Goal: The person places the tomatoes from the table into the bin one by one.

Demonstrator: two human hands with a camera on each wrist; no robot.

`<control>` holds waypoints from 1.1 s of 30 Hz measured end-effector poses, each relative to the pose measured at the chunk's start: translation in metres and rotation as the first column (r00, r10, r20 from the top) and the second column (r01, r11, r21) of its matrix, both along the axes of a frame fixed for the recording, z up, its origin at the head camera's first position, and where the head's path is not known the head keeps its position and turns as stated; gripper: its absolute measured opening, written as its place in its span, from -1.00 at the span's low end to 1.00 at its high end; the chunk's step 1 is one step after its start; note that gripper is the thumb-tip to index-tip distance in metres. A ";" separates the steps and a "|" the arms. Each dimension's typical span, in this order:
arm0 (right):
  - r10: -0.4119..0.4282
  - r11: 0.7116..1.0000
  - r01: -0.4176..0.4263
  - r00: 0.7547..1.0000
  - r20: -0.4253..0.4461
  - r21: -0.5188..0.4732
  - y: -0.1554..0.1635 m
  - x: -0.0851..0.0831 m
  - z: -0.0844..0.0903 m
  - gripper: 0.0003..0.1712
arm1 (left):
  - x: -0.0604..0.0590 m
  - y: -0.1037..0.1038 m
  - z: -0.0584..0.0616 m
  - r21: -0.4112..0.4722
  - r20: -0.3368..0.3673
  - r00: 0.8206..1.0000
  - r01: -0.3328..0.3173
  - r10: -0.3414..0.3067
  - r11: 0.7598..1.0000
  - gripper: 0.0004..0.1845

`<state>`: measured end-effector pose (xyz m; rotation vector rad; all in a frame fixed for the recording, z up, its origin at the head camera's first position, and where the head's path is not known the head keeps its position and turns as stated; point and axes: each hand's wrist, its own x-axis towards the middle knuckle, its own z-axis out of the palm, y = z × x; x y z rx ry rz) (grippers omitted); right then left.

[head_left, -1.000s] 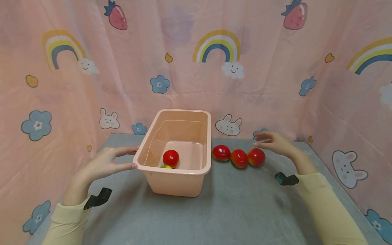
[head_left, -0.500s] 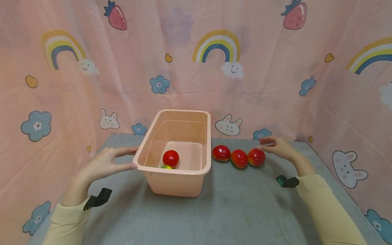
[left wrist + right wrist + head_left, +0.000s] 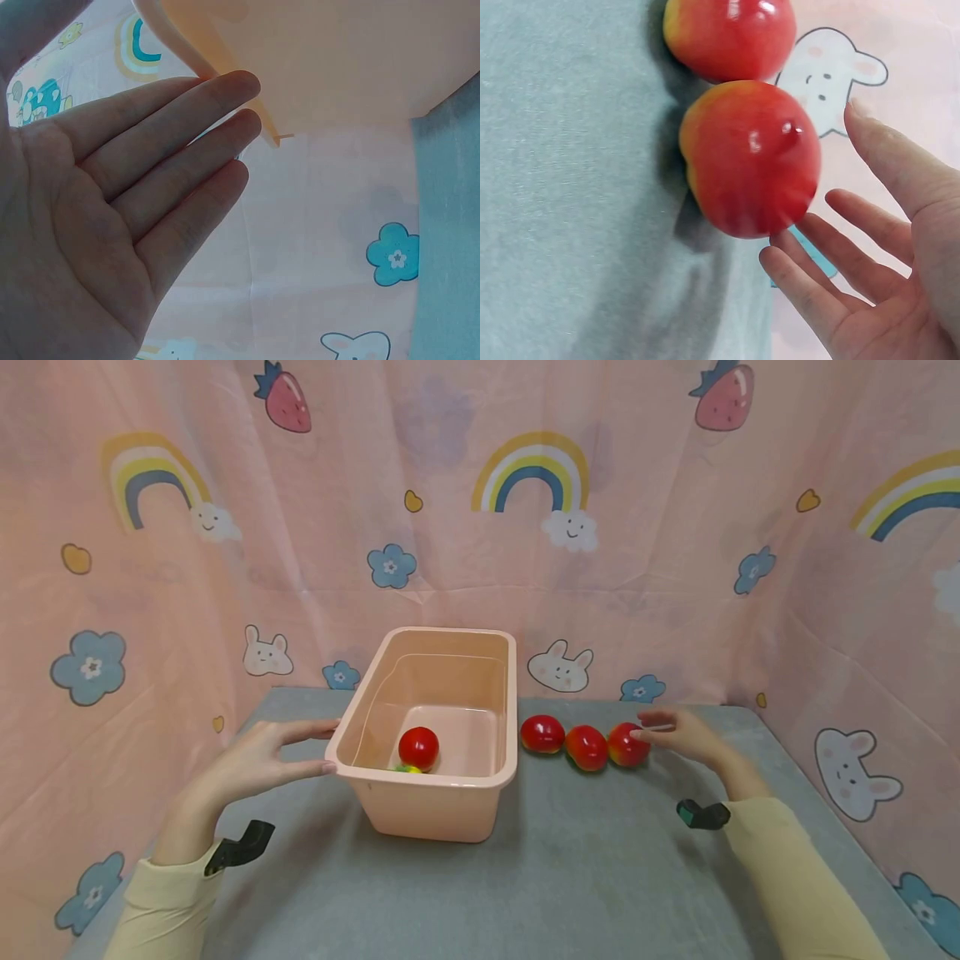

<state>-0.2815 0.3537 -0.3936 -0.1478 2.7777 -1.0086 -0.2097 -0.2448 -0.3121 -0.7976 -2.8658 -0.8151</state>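
Fingers [image 3: 832,292] of the right hand [image 3: 678,735] lay straight and open at the nearest apple [image 3: 628,744], last in a row beside the bin [image 3: 435,814]. Curling round its widest part would have gripped best. Left hand [image 3: 251,764], open, steadied the bin's rim.

pink cartoon-print curtain [image 3: 675,568] behind grey table [image 3: 570,877].

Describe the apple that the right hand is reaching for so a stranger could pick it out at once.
Start at the peach plastic tub on the grey table. To its right, three red apples lie in a row. It is the red-and-yellow apple farthest from the tub, the only one at the right hand's fingers.
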 end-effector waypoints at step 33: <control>-0.074 0.997 0.074 0.997 -0.001 -0.007 -0.005 0.007 -0.021 -0.05 | -0.001 -0.001 -0.003 0.006 0.007 1.000 -0.015 0.015 1.000 -0.31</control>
